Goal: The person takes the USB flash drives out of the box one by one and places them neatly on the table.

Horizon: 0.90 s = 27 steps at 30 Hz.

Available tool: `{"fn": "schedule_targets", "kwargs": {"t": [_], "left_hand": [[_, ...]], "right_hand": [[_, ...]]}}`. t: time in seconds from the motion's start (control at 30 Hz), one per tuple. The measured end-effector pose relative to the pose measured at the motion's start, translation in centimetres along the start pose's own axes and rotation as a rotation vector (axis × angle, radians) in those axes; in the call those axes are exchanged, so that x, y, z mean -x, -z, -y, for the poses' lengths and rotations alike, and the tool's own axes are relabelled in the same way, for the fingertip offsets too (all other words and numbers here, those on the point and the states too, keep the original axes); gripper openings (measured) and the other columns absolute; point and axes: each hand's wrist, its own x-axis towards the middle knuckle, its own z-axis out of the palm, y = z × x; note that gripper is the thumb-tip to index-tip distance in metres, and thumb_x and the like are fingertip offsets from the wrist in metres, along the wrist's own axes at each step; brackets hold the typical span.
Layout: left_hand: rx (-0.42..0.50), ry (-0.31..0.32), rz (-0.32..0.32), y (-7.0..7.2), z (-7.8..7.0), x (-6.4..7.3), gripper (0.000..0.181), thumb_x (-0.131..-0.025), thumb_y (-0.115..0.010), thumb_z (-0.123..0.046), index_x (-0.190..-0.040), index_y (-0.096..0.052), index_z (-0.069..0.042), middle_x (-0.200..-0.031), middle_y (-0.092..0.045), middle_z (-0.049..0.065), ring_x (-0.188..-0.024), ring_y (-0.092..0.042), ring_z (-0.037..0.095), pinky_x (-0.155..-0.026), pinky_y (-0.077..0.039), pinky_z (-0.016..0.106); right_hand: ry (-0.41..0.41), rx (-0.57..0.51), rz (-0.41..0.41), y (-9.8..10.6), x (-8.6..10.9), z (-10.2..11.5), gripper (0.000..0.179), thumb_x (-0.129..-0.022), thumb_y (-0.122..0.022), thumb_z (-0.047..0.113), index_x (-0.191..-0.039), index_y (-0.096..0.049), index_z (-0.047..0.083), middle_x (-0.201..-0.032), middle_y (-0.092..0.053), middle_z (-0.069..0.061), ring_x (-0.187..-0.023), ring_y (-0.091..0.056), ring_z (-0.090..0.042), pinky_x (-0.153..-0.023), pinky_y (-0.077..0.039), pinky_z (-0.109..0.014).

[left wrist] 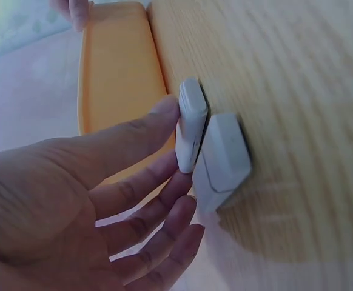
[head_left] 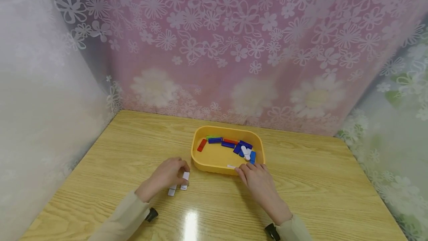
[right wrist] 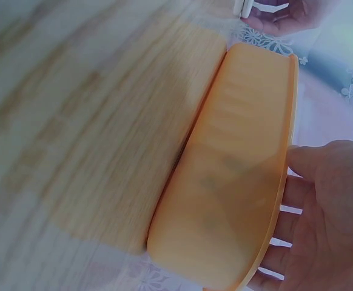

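My left hand (head_left: 170, 172) pinches a small white oblong piece (left wrist: 191, 124) between thumb and fingers, on or just above the table. A second white piece (left wrist: 225, 154), marked by a line across it, lies on the wood beside the first. My right hand (head_left: 257, 179) grips the near rim of a yellow tray (head_left: 227, 127), thumb at the outer side and fingers over the edge; in the right wrist view the rim hides the fingertips. Inside the tray, a thin white piece (head_left: 230, 166) shows by that thumb; whether they touch I cannot tell.
Several blue pieces (head_left: 215, 140), a red piece (head_left: 202, 145) and crossed white pieces (head_left: 245, 153) lie in the tray. It stands on a wood-grain table (head_left: 150, 133). Behind the table hangs a pink flowered curtain (head_left: 207, 55), with pale sheets at both sides.
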Motion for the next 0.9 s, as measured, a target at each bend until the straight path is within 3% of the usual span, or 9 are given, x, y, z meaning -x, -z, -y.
{"fn": "schedule_targets", "kwargs": {"t": [0.27, 0.47, 0.67, 0.9], "left_hand": [[0.033, -0.032, 0.017, 0.4, 0.3, 1.7, 0.029, -0.074, -0.091, -0.022, -0.095, -0.072, -0.012, -0.091, -0.064, -0.003, -0.087, -0.059, 0.016, -0.081, -0.049, 0.038], [0.04, -0.043, -0.005, 0.6, 0.2, 2.1, 0.024, -0.079, -0.088, -0.021, -0.096, -0.072, -0.013, -0.092, -0.065, -0.003, -0.088, -0.06, 0.017, -0.081, -0.05, 0.039], [0.071, 0.012, -0.145, 0.8, -0.4, 1.6, 0.007, -0.091, -0.076, -0.017, -0.096, -0.074, -0.013, -0.091, -0.068, -0.004, -0.086, -0.065, 0.015, -0.076, -0.055, 0.035], [0.109, -0.013, -0.292, 1.2, -1.1, 0.7, 0.003, -0.094, -0.073, -0.01, -0.097, -0.073, -0.011, -0.088, -0.07, -0.003, -0.079, -0.066, 0.012, -0.07, -0.056, 0.028]], "right_hand": [[0.007, -0.005, -0.02, -0.1, 0.0, 0.0, 0.021, -0.101, -0.063, 0.029, -0.091, -0.071, 0.013, -0.081, -0.067, 0.001, -0.077, -0.062, -0.025, -0.072, -0.045, -0.039], [0.014, -0.007, -0.03, -0.1, 0.0, 0.0, 0.02, -0.101, -0.064, 0.028, -0.09, -0.072, 0.014, -0.08, -0.067, 0.002, -0.076, -0.061, -0.024, -0.072, -0.045, -0.038], [0.007, -0.017, -0.013, 0.0, 0.1, 0.0, 0.022, -0.102, -0.062, 0.029, -0.09, -0.071, 0.014, -0.08, -0.066, 0.002, -0.076, -0.061, -0.023, -0.073, -0.045, -0.039], [0.005, -0.007, -0.009, -0.1, 0.1, 0.0, 0.022, -0.102, -0.061, 0.03, -0.091, -0.071, 0.014, -0.081, -0.067, 0.002, -0.079, -0.063, -0.025, -0.075, -0.046, -0.04]]}}
